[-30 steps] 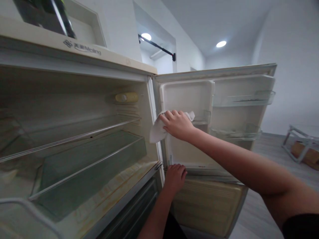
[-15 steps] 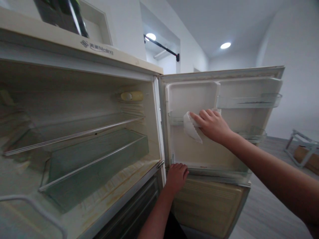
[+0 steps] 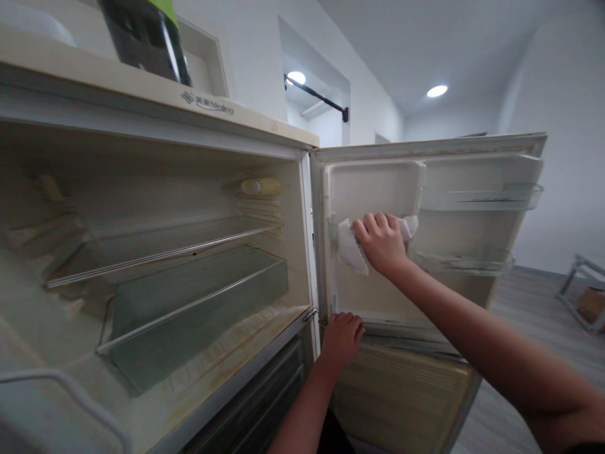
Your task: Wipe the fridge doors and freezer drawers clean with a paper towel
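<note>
My right hand [image 3: 382, 244] is closed around a crumpled white wipe [image 3: 350, 251]. It presses the wipe at a small middle shelf on the inside of the open refrigerator door [image 3: 352, 186]. One part of the wipe hangs left of the fingers and another sticks out to the right. Lower down, near the hinge side, my left hand [image 3: 343, 339] has its fingers curled over the edge of the clear bottom door shelf [image 3: 406, 332]; the fingers' undersides are hidden.
Left of the door, the refrigerator holds a glass shelf [image 3: 165, 253] and a clear green-tinted drawer [image 3: 198, 321]. Yellow-brown stains [image 3: 227, 372] mark its floor. A second, lower door [image 3: 401, 391] also stands open. A dark bottle [image 3: 146, 41] stands on top.
My right hand has slid left along the door with the wipe, and more of the wipe shows at its right. The left hand stays at the bottom shelf. The view has shifted slightly.
</note>
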Tool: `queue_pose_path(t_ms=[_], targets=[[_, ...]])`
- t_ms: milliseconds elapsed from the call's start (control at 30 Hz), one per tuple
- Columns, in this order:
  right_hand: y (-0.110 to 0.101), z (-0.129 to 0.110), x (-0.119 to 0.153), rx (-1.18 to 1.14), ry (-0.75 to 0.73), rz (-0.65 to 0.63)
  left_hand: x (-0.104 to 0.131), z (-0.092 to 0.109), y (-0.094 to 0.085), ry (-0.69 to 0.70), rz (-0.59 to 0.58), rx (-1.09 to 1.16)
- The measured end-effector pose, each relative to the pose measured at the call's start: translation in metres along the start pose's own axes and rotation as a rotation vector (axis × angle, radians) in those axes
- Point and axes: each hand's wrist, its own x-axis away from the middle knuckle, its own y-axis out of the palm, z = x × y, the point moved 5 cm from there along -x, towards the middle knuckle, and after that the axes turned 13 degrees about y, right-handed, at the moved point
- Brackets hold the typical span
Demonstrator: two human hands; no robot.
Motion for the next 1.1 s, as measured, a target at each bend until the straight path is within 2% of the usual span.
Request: queue_pose_path(t_ms=[167,333,467,633,767,900,1100], targets=[[0.001,-0.033,-0.012,-0.091,-0.006,-0.023,0.001,-0.001,-0.001,-0.002,-0.010,-0.002],[0.000,-0.049,-0.018,-0.161,-0.011,-0.104,0.005,-0.003,-0.002,0.005,-0.013,0.012],[-0.008,-0.049,-0.017,-0.147,-0.058,-0.171,0.006,-0.003,-0.004,0.002,-0.029,0.019],[-0.023,-0.038,-0.019,-0.295,-0.237,-0.365,0.006,-0.001,-0.006,-0.007,-0.028,0.018],[-0.026,-0.028,-0.029,-0.384,-0.189,-0.474,0.006,-0.001,-0.005,-0.003,-0.014,0.021],[-0.019,-0.032,-0.033,-0.272,-0.087,-0.457,0.006,-0.002,-0.003,0.001,-0.020,0.010],[-0.013,-0.047,-0.030,-0.154,-0.025,-0.393,0.006,-0.003,-0.002,0.007,-0.023,0.001]])
